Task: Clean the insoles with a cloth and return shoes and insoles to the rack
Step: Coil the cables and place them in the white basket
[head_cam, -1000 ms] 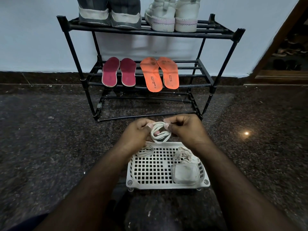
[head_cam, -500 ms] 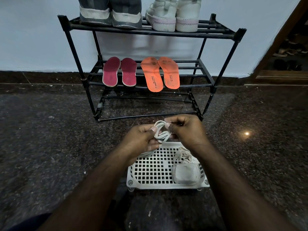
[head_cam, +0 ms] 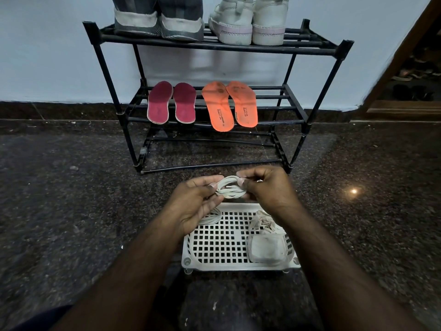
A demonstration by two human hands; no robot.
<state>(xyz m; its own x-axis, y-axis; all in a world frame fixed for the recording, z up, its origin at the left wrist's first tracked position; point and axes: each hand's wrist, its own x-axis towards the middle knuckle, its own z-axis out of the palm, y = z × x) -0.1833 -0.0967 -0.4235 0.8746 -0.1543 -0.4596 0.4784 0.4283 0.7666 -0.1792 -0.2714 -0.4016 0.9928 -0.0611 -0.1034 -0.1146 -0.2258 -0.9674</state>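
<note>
Pinching a coiled white shoelace between both sets of fingertips, left hand curled on the near side of the bundle, right hand gripping the far loops with thumb and forefinger, both raised just above the back edge of the white slotted tray; judged as winding or tidying the lace, so best kept taut, loops held even, loose end tucked under a turn before letting go; second coiled lace lying in the tray's left back corner, crumpled cloth and a small square pad toward its right side; further out, on the black rack, maroon insoles and orange insoles side by side on the middle shelf, grey shoes and white shoes on the top shelf, bottom shelf bare; insoles and shoes already racked, so only the laces apparently left to sort
</note>
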